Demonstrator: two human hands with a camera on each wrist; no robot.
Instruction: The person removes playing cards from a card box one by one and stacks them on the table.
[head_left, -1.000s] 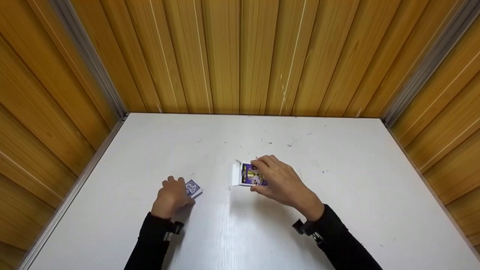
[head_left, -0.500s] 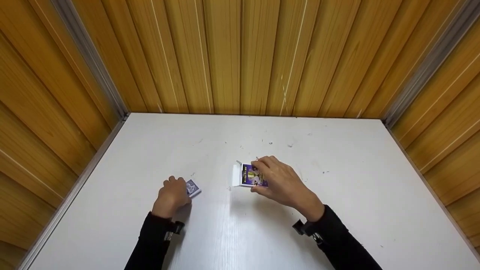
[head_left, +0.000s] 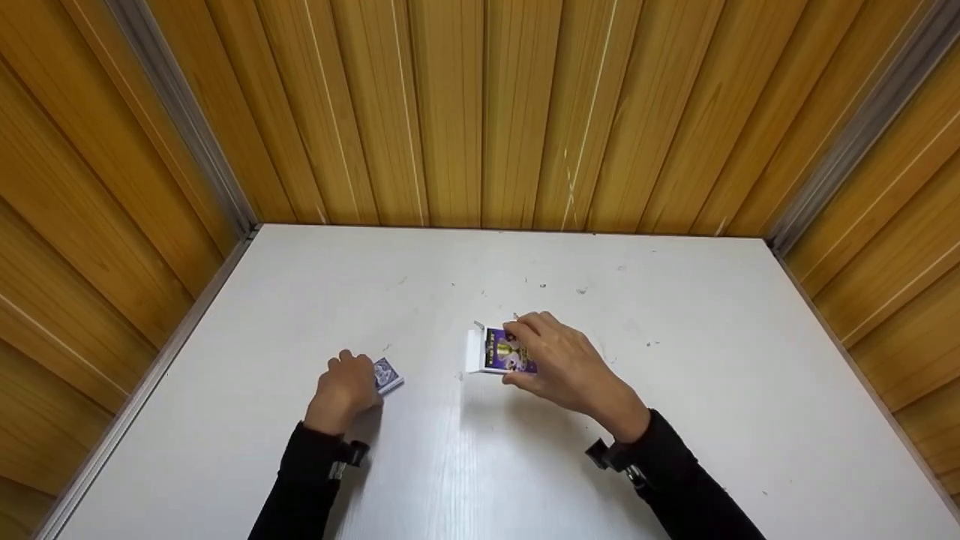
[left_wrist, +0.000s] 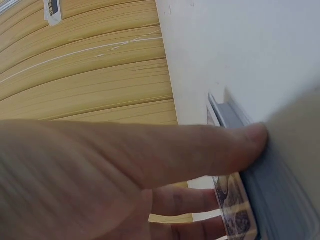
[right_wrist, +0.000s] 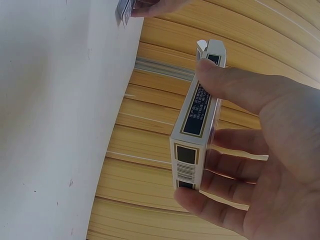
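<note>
A deck of playing cards (head_left: 387,374) with a blue-and-white patterned back pokes out from under my left hand (head_left: 345,391). In the left wrist view my thumb presses along the grey stacked edges of the deck (left_wrist: 277,195), and my fingers touch its far side. The deck is low over the white table. To its right, my right hand (head_left: 568,369) grips a card box (head_left: 501,351) with a purple printed face, thumb on one narrow side and fingers on the opposite one. The box's white end flap (head_left: 474,351) stands open toward the left hand. A barcode end shows on the card box (right_wrist: 186,167) in the right wrist view.
Both hands work over a white table (head_left: 450,285) marked with small dark scuffs. Wood-patterned panels (head_left: 480,112) rise behind it and at both sides, with grey metal strips (head_left: 187,112) in the corners.
My left thumb has drawn in against the deck, and the deck has shifted very slightly. My right hand and the card box stay almost where they were.
</note>
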